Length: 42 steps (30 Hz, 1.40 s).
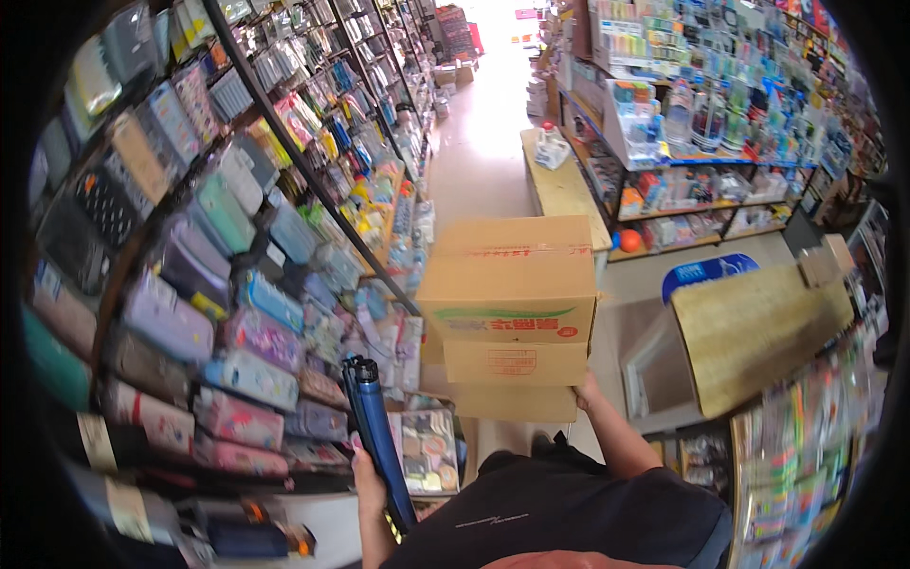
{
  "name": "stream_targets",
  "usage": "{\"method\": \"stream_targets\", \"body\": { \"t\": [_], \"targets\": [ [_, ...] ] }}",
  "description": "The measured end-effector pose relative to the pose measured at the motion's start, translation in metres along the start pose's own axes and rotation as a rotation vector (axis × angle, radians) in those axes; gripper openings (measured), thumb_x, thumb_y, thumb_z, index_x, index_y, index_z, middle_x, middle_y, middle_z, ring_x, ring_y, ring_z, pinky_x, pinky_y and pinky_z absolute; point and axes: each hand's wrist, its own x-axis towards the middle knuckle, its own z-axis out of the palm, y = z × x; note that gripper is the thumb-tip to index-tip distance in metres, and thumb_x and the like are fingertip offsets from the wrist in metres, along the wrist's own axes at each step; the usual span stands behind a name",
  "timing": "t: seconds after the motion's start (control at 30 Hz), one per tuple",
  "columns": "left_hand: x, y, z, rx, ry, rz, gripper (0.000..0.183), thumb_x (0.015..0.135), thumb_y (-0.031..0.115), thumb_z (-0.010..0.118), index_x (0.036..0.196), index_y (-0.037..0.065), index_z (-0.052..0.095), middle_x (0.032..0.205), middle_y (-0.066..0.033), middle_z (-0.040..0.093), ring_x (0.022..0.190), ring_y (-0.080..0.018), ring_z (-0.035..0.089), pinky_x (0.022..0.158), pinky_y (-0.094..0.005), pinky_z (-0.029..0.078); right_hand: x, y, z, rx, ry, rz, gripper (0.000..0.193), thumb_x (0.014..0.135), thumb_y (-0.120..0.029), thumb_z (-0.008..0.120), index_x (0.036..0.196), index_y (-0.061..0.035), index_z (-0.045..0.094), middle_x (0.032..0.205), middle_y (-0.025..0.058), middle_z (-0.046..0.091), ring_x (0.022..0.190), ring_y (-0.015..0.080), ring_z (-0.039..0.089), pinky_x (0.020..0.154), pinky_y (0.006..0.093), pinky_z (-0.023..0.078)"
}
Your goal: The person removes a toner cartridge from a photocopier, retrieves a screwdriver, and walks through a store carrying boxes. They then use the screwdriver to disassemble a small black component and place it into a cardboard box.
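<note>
My left hand (369,482) is closed around a long dark-blue tube (376,427) with a black cap, held upright beside my body. A thin dark part runs along its side. My right hand (589,390) grips the near right edge of a large brown cardboard box (512,275), which is in front of me at the middle. The box has red and green printing, and its lower flap hangs toward me. Its inside and its underside are hidden. Most of my right fingers are out of sight behind the cardboard.
Shelves of pencil cases (171,318) line the left side. Beyond the box, a wooden bench (569,190) edges the aisle floor (483,142). To the right are a wooden tabletop (763,332), a blue sign (711,273), shelves of bottles (706,119) and a rack of pens (796,474).
</note>
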Motion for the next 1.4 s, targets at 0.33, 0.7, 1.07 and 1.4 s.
{"method": "stream_targets", "body": {
  "t": [0.33, 0.7, 1.07, 1.4],
  "targets": [
    [0.301, 0.092, 0.203, -0.197, 0.004, -0.266, 0.073, 0.1, 0.07, 0.031, 0.096, 0.005, 0.064, 0.077, -0.0032, 0.06, 0.066, -0.0144, 0.055, 0.057, -0.0318, 0.044, 0.39, -0.131, 0.138, -0.034, -0.066, 0.018, 0.033, 0.095, -0.015, 0.065, 0.12, 0.0068, 0.06, 0.108, 0.0159, 0.068, 0.093, 0.0257, 0.069, 0.078, 0.0422, 0.059],
    [0.746, 0.25, 0.522, -0.035, -0.327, -0.007, 0.07, 0.104, 0.062, 0.032, 0.118, 0.001, 0.062, 0.1, -0.0072, 0.064, 0.087, -0.0156, 0.058, 0.082, -0.0303, 0.047, 0.761, -0.301, 0.228, 0.003, 0.103, -0.05, 0.027, 0.094, -0.01, 0.063, 0.115, 0.0071, 0.063, 0.105, 0.0144, 0.07, 0.092, 0.0251, 0.069, 0.079, 0.0394, 0.058],
    [1.078, 0.328, 0.753, 0.006, -0.259, -0.134, 0.075, 0.105, 0.061, 0.028, 0.123, -0.004, 0.06, 0.109, -0.0129, 0.065, 0.1, -0.0208, 0.059, 0.088, -0.0333, 0.047, 1.185, -0.484, 0.318, -0.036, 0.037, -0.132, 0.033, 0.095, -0.016, 0.065, 0.12, 0.0042, 0.06, 0.11, 0.0146, 0.068, 0.095, 0.0254, 0.068, 0.082, 0.0407, 0.058],
    [1.439, 0.391, 1.017, -0.068, -0.293, -0.048, 0.071, 0.104, 0.062, 0.032, 0.109, -0.001, 0.065, 0.098, -0.0055, 0.062, 0.088, -0.0147, 0.054, 0.079, -0.0318, 0.045, 1.553, -0.632, 0.392, 0.072, 0.089, -0.215, 0.039, 0.093, -0.022, 0.068, 0.119, 0.0065, 0.06, 0.11, 0.0111, 0.067, 0.094, 0.0201, 0.065, 0.08, 0.038, 0.056]
  ]
}}
